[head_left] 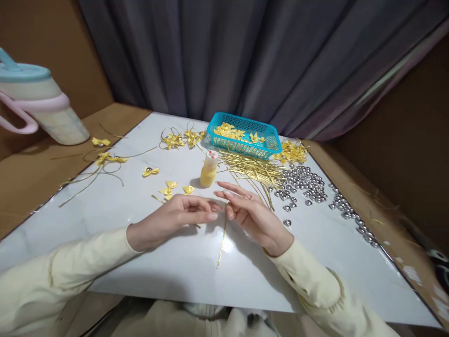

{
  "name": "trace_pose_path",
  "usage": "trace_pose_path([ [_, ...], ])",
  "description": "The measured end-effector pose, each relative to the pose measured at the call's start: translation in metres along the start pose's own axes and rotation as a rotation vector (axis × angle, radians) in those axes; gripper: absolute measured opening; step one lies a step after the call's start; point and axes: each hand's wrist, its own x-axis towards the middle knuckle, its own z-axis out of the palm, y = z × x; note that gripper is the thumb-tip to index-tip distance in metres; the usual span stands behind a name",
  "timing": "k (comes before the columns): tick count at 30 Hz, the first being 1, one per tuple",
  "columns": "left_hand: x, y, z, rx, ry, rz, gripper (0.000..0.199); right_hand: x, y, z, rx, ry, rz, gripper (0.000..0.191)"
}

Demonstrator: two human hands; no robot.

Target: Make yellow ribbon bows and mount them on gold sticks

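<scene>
My left hand [175, 217] is over the middle of the white table, thumb and fingers pinched together; what lies between them is too small to make out. Close to its right, my right hand [252, 213] has its fingers partly stretched, with a gold tie [222, 241] hanging down from near the thumb and fingertips. Just beyond the hands stands a small bottle of yellow liquid [208, 175]. Yellow bows [169, 187] lie behind my left hand, and one bow with a silver piece [150, 172] sits farther left.
A blue basket [270, 140] holds yellow bows at the back. Gold ties [256, 168] lie before it, silver heart-shaped pieces [305, 182] spread to the right. Tied bows [108, 158] with long strands are at the left, near a large tumbler [59, 112]. A curtain hangs behind.
</scene>
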Motion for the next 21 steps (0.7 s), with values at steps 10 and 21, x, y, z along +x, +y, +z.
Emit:
trace_pose_path([
  [10,-0.003,-0.002,0.023,0.12,-0.148,0.199,0.013,-0.005,0.007,0.009,-0.143,-0.074,0.086,0.059],
  [21,0.001,0.007,-0.002,0.208,-0.113,0.01,0.016,-0.006,0.004,0.0,-0.696,0.001,-0.383,0.022],
])
